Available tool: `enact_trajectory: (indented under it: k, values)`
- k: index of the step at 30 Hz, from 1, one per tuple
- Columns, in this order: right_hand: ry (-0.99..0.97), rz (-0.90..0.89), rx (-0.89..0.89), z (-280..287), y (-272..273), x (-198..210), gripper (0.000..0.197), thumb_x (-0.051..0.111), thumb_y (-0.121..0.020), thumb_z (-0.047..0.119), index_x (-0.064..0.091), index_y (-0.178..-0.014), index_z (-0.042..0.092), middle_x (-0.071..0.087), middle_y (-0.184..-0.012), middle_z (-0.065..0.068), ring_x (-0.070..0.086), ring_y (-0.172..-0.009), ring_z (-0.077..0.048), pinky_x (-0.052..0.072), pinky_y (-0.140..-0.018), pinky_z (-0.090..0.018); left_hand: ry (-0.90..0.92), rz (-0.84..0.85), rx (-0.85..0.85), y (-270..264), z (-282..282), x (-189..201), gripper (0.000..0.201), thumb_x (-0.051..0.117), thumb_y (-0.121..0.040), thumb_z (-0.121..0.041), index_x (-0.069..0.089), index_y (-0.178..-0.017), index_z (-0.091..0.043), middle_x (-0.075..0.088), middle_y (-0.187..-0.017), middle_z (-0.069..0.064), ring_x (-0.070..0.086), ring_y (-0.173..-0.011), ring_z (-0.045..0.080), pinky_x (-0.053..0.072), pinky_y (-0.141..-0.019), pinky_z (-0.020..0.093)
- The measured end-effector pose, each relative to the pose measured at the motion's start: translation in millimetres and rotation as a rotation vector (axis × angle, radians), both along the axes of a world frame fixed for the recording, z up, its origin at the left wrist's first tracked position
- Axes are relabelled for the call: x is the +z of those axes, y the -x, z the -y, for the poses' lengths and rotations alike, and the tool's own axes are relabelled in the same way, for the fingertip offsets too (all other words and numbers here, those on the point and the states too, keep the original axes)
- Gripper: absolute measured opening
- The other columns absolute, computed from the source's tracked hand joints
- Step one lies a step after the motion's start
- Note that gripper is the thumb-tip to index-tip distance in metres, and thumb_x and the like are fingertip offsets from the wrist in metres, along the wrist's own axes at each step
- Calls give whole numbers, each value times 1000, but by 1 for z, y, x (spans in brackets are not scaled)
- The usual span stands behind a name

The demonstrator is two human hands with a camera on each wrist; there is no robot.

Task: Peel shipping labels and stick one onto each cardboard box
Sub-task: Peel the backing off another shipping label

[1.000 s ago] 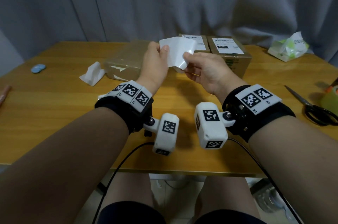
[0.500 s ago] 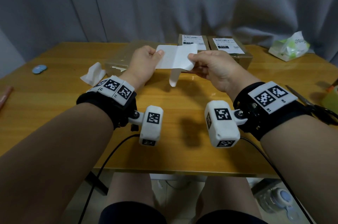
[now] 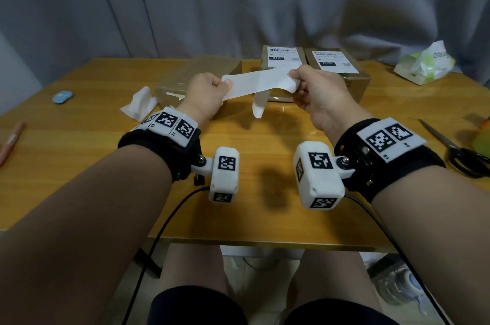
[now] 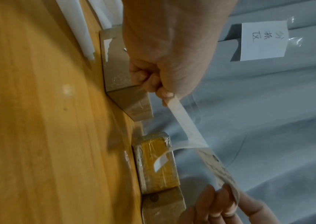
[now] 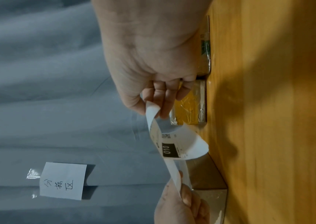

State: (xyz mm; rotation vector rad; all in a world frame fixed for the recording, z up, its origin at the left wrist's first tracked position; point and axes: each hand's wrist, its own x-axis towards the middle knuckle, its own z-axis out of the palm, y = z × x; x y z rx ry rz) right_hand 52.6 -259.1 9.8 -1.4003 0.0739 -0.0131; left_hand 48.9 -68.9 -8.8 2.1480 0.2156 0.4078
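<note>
On the counter (image 3: 79, 165) a pen (image 3: 12, 143) lies far left, then blue discs (image 3: 62, 97) and crumpled backing paper (image 3: 140, 106). The left hand (image 3: 205, 95) pinches one end of the shipping label (image 3: 256, 80), held in the air over the unlabelled box (image 3: 196, 73); the right hand (image 3: 318, 94) pinches the other end, backing curling down between them. Behind stand two labelled boxes (image 3: 336, 65); scissors (image 3: 461, 152) lie far right.

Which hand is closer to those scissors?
Right. The right hand holds the label nearer the scissors at the table's right edge; the left hand is farther.
</note>
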Motion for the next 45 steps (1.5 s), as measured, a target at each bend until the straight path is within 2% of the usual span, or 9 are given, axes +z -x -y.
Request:
enact_trajectory:
  k: [5, 9, 14, 17, 20, 25, 30, 37, 45]
  values:
    - [-234, -33, 69, 5, 1, 1, 3, 54, -89, 6, 57, -89, 6, 65, -90, -12, 66, -82, -24, 56, -60, -29, 64, 60, -53, 5, 1, -1, 14, 53, -93, -26, 46, -102, -19, 51, -66, -3, 46, -56, 9, 40, -55, 23]
    - [-322, -37, 75, 8, 0, 3, 4, 50, -92, 5, 53, -94, 3, 62, -105, -20, 69, -82, -28, 58, -58, -30, -24, 136, -216, 11, 4, 6, 5, 45, -97, -22, 49, -97, -19, 47, -63, -4, 41, -53, 10, 38, -51, 21]
    - [-298, -23, 64, 7, -2, 6, 4, 48, -92, 4, 51, -93, 2, 56, -97, -20, 66, -72, -27, 57, -52, -29, -189, 31, -358, 14, 13, 13, 36, 51, -90, -49, 59, -110, -20, 47, -104, -1, 47, -92, 7, 38, -92, 26]
    - [-197, -7, 63, 2, -2, 7, 5, 48, -91, 5, 52, -91, 2, 57, -102, -24, 67, -86, -33, 58, -54, -30, -384, 103, -394, 13, 15, 14, 88, 68, -67, -61, 35, -140, -26, 29, -138, 4, 31, -131, 17, 26, -112, 34]
    - [-117, 4, 96, -4, -1, 8, 7, 48, -88, 4, 53, -92, 2, 58, -105, -29, 66, -95, -41, 58, -58, -33, -483, 220, -480, 10, 19, 17, 95, 66, -65, -54, 24, -146, -27, 23, -149, 6, 21, -141, 23, 19, -116, 34]
    - [-158, 3, 76, -4, -3, 12, 3, 49, -89, 4, 52, -90, 3, 58, -102, -25, 65, -90, -36, 60, -63, -36, -623, 135, -464, 10, 25, 19, 68, 68, -81, -30, 40, -141, -13, 48, -139, 6, 44, -128, 19, 31, -101, 21]
    - [-254, -13, 63, 0, 0, 12, 2, 51, -91, 5, 51, -89, 4, 55, -100, -20, 63, -81, -29, 58, -54, -29, -721, 305, -333, 11, 25, 15, 23, 56, -90, -28, 70, -102, -15, 68, -101, 3, 59, -94, 20, 40, -80, 28]
    - [-138, -93, -18, 6, 0, 10, 4, 58, -86, 6, 57, -83, 7, 64, -80, -10, 67, -72, -21, 60, -69, -32, -987, 394, -126, 7, 21, 6, 16, 41, -91, -20, 51, -80, -16, 60, -84, 2, 43, -78, 20, 27, -75, 32]
    - [-85, -147, -92, 8, 3, 10, 4, 59, -84, 8, 57, -81, 10, 63, -78, -7, 63, -67, -17, 56, -61, -26, -1088, 282, -103, 6, 14, -6, 17, 39, -92, -18, 54, -92, -11, 60, -92, 6, 52, -89, 26, 32, -85, 37]
